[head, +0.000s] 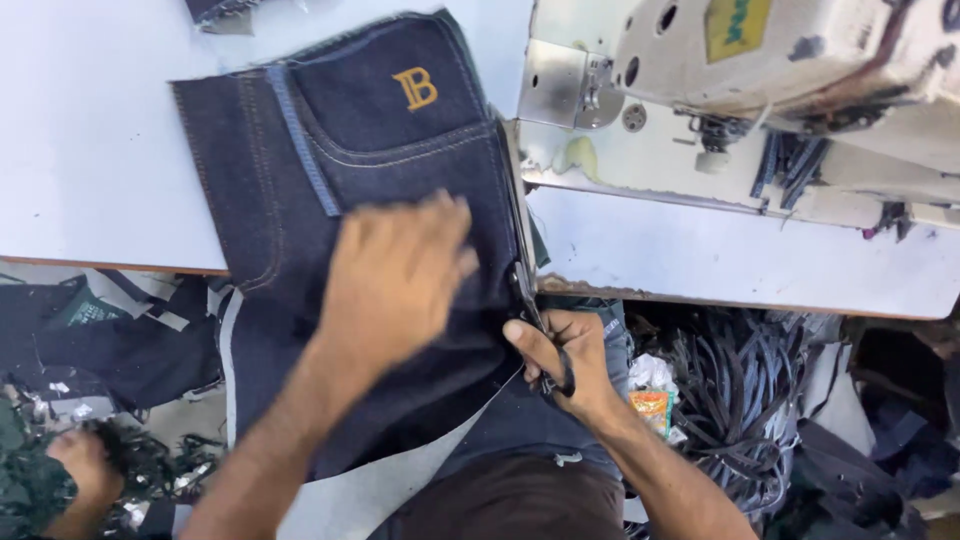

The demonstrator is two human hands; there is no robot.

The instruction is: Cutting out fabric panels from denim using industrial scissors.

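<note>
A pale desk [90,150] carries a sewing machine [760,70] at the right. Dark denim trousers [390,150] lie across the desk's front edge and hang over it. The left hand [395,280] presses flat on them, fingers spread. The right hand [565,365] grips scissors [525,290] along the cloth's right edge. Bare desk lies left.

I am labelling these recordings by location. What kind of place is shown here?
Probably a garment sewing workshop. An industrial sewing machine stands on the white table, dark denim jeans lie across it, and fabric strips are piled below.
</note>
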